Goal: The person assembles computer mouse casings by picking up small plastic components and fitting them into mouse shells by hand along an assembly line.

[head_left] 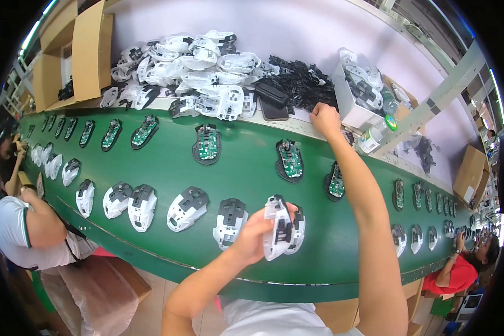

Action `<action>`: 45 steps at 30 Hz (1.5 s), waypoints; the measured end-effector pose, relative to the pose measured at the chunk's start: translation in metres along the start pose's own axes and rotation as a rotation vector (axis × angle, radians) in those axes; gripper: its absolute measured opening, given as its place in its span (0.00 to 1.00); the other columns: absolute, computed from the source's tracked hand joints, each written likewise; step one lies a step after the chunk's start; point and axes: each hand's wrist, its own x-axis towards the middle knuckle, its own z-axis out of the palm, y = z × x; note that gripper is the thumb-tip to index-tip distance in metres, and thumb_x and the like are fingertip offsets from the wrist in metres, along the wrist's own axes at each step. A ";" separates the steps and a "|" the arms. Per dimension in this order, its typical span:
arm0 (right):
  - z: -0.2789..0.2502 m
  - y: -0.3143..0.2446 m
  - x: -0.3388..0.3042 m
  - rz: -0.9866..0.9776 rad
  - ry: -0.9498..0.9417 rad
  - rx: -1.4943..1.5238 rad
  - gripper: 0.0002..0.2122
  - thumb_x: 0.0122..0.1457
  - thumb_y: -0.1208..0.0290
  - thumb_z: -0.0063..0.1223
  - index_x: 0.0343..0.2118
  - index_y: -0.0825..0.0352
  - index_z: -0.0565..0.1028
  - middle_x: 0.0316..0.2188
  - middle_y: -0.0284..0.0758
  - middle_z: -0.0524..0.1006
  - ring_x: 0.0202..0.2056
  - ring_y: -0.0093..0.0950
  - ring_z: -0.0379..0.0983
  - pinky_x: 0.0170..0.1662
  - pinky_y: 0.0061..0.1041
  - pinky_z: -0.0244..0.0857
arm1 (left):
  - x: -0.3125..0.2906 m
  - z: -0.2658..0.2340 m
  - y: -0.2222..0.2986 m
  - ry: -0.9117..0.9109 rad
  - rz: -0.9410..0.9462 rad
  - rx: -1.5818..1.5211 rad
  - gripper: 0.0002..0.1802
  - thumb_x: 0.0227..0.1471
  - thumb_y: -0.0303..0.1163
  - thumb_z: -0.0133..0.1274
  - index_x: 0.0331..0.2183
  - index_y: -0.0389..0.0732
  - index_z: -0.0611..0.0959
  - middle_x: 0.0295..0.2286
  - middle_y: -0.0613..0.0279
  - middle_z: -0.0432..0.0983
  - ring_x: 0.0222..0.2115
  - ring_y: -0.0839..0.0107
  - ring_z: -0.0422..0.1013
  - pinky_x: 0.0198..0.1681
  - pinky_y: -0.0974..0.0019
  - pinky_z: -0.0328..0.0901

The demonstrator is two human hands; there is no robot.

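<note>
My left hand (251, 237) grips a white and black computer mouse shell (276, 231), tilted up on its side above the green belt. Just behind it, another mouse shell (299, 229) is partly covered. My right hand (325, 119) reaches far across to the edge of a heap of small black plastic parts (299, 78). Its fingers are curled together, and whatever may be in them is hidden. Next to the left hand lies a white shell with a dark top (228, 223). Beneath the right forearm sits a mouse base with a green circuit board (335, 182).
Mouse bases with circuit boards (207, 147) and white shells (187, 208) line the green belt (252, 185). Behind it are a large shell pile (201, 64), a black phone (274, 112), a white box of shells (353, 109) and a plastic bottle (375, 137). Co-workers sit at both sides.
</note>
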 end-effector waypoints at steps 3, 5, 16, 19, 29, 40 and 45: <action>-0.003 0.003 -0.010 -0.040 -0.037 0.118 0.08 0.49 0.67 0.59 0.32 0.62 0.81 0.32 0.44 0.80 0.36 0.41 0.78 0.42 0.37 0.72 | -0.001 0.007 0.002 0.045 -0.052 -0.063 0.27 0.55 0.37 0.47 0.55 0.38 0.67 0.44 0.58 0.73 0.43 0.67 0.73 0.47 0.63 0.68; -0.014 0.009 -0.022 -0.155 0.000 0.218 0.08 0.50 0.69 0.58 0.32 0.63 0.81 0.32 0.43 0.80 0.34 0.40 0.78 0.40 0.36 0.72 | -0.001 0.013 0.002 0.066 -0.034 -0.084 0.27 0.57 0.39 0.43 0.56 0.39 0.67 0.48 0.56 0.72 0.48 0.62 0.70 0.53 0.58 0.64; -0.162 -0.033 -0.192 -0.731 0.009 0.435 0.09 0.47 0.83 0.57 0.34 0.69 0.80 0.31 0.37 0.79 0.34 0.29 0.78 0.36 0.24 0.72 | 0.001 0.016 0.010 0.239 -0.073 0.241 0.28 0.66 0.46 0.30 0.58 0.39 0.62 0.50 0.55 0.69 0.50 0.64 0.68 0.54 0.59 0.64; -0.185 -0.056 -0.241 -0.908 -0.133 0.389 0.09 0.43 0.83 0.57 0.31 0.70 0.79 0.32 0.36 0.78 0.34 0.30 0.77 0.35 0.24 0.72 | -0.002 0.021 0.008 0.210 -0.057 0.447 0.29 0.66 0.50 0.32 0.58 0.39 0.61 0.48 0.56 0.68 0.50 0.70 0.65 0.54 0.64 0.60; -0.173 -0.068 -0.262 -1.194 -0.233 0.109 0.06 0.40 0.77 0.55 0.24 0.70 0.74 0.34 0.34 0.73 0.33 0.27 0.71 0.29 0.23 0.71 | -0.011 0.029 0.013 0.093 -0.069 0.794 0.33 0.65 0.54 0.33 0.59 0.37 0.60 0.45 0.53 0.69 0.47 0.67 0.65 0.52 0.67 0.59; -0.168 -0.080 -0.269 -1.312 -0.244 -0.046 0.04 0.37 0.74 0.54 0.16 0.68 0.72 0.26 0.33 0.69 0.31 0.26 0.68 0.26 0.21 0.71 | -0.018 0.029 0.019 0.055 -0.083 0.842 0.31 0.65 0.51 0.34 0.58 0.37 0.61 0.44 0.53 0.70 0.46 0.68 0.66 0.50 0.68 0.61; -0.176 -0.085 -0.264 -1.339 -0.286 -0.096 0.05 0.37 0.73 0.54 0.13 0.66 0.72 0.22 0.32 0.68 0.31 0.26 0.69 0.26 0.21 0.71 | -0.019 0.031 0.020 0.025 -0.078 0.823 0.31 0.65 0.50 0.35 0.59 0.37 0.60 0.45 0.54 0.69 0.45 0.69 0.66 0.50 0.69 0.61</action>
